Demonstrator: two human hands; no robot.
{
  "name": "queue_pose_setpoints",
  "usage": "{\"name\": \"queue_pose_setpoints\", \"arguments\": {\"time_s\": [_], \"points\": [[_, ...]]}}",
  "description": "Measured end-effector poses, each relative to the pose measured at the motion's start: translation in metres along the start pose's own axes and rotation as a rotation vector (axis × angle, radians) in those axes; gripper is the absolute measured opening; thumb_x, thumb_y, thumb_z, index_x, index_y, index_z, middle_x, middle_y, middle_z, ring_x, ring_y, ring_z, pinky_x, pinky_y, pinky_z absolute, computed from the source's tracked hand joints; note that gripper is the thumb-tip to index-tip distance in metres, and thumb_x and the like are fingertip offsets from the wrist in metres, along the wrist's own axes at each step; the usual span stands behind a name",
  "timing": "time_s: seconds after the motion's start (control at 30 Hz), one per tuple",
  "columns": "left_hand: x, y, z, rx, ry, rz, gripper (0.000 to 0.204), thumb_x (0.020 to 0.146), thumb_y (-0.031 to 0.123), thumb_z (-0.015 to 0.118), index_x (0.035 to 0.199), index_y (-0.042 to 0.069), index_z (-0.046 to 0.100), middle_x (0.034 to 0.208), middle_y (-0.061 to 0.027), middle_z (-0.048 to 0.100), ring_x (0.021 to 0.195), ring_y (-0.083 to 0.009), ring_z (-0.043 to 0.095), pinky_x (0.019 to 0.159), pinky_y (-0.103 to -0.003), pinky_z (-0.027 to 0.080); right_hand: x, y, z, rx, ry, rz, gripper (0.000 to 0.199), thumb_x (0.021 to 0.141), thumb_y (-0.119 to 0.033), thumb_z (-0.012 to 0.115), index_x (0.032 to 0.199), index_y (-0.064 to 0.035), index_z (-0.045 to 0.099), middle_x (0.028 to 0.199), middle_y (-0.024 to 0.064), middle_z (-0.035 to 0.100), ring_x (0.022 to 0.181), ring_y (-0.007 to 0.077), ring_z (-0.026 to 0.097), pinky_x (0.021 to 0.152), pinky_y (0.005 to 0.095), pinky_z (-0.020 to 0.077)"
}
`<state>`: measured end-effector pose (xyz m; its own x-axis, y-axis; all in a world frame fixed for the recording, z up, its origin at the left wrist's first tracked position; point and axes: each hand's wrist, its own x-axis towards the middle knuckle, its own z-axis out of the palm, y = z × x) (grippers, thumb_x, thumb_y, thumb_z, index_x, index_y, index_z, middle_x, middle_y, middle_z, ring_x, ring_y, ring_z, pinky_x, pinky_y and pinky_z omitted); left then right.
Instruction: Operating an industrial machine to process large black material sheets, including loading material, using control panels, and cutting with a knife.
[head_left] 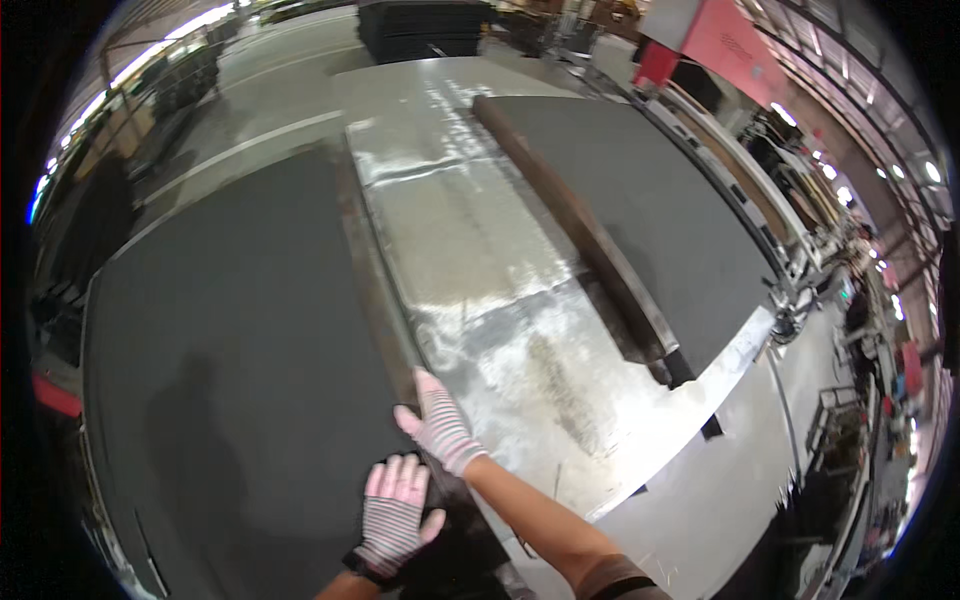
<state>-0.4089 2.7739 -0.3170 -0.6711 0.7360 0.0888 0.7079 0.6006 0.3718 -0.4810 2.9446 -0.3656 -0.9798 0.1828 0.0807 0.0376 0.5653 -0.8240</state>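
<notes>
Both my hands wear pink-tipped gloves with grey and white stripes. Flat on the near right part of a large dark grey sheet [250,300] lies my left hand [393,508], fingers stretched forward and thumb out to the right. Just ahead and to the right, my right hand [442,428] rests on the sheet's right border, thumb spread to the left and fingers pointing forward. A worn brown strip [372,265] runs along that border; I cannot tell whether it is a bar or the sheet's own edge. Neither hand holds anything.
A shiny metal tabletop [460,240] stretches along the right of the sheet. Beyond it lies another dark grey sheet [640,190] behind a brown bar [590,245]. A black stack [420,30] stands at the far end, with machine framing [720,165] along the right.
</notes>
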Motion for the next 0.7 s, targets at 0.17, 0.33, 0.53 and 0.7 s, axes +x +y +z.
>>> {"name": "queue_pose_setpoints", "arguments": {"time_s": [0.17, 0.33, 0.53, 0.7], "points": [[-0.019, -0.023, -0.020, -0.256, 0.210, -0.009, 0.060, 0.079, 0.031, 0.064, 0.127, 0.000, 0.049, 0.135, -0.0218, 0.047, 0.124, -0.0401, 0.044, 0.107, -0.053, 0.032, -0.064, -0.018, -0.004, -0.048, -0.083, -0.004, 0.071, 0.086, -0.026, 0.069, 0.141, 0.0032, 0.034, 0.137, 0.0262, 0.045, 0.128, 0.0389, 0.043, 0.109, 0.0422, 0.0348], [-0.066, -0.064, -0.087, -0.191, 0.431, -0.236, 0.045, 0.079, 0.020, 0.067, 0.120, 0.004, 0.057, 0.126, -0.0154, 0.055, 0.118, -0.0354, 0.051, 0.105, -0.048, 0.037, -0.178, -0.025, -0.066, -0.152, -0.114, 0.244, 0.038, 0.092, -0.014, 0.058, 0.124, 0.0032, 0.047, 0.093, 0.0164, 0.062, 0.079, 0.0288, 0.060, 0.074, 0.0431, 0.0492], [-0.249, -0.206, -0.167, 0.180, 0.707, -0.528, 0.032, 0.072, 0.009, 0.066, 0.103, 0.003, 0.060, 0.103, -0.0174, 0.060, 0.096, -0.0367, 0.058, 0.084, -0.046, 0.048, -0.113, 0.062, -0.061, -0.020, -0.108, 0.348, 0.052, 0.099, -0.014, 0.050, 0.144, 0.0017, 0.032, 0.140, 0.0143, 0.047, 0.122, 0.0225, 0.047, 0.101, 0.0331, 0.0389], [-0.408, -0.294, -0.201, 0.618, 0.128, -1.458, 0.056, 0.067, 0.027, 0.077, 0.114, 0.004, 0.057, 0.113, -0.0169, 0.060, 0.111, -0.0350, 0.055, 0.093, -0.042, 0.047, 0.005, -0.010, -0.037, 0.177, -0.114, 0.143, 0.039, 0.100, -0.019, 0.051, 0.133, 0.0000, 0.045, 0.120, 0.0112, 0.056, 0.108, 0.0194, 0.053, 0.096, 0.0325, 0.0419]]}}
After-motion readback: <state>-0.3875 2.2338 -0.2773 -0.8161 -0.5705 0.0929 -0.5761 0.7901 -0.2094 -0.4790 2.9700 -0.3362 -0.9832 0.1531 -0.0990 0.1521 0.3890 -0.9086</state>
